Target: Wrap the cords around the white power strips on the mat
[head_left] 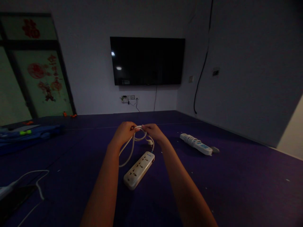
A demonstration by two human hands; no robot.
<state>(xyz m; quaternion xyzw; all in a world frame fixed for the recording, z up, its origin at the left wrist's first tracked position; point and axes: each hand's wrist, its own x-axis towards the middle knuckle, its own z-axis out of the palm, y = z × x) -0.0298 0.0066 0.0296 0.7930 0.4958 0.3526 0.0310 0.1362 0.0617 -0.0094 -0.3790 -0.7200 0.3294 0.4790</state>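
Observation:
A white power strip (139,170) lies at a slant on the purple floor between my forearms, its sockets facing up. Its white cord (133,148) rises in loose loops above the floor. My left hand (125,132) pinches the top of the loops, and my right hand (152,130) grips the same cord a little to the right, close by. Under the loops hangs the white plug (150,142), near the strip's far end. Parts of the fingers are hidden behind the hands and cord.
Another white power strip (196,144), cord wrapped around it, lies to the right. At the left are a dark blue cloth (44,132) and a white cable (39,186). A television (148,61) hangs on the far wall above outlets (132,97); a black cable (201,75) dangles at right.

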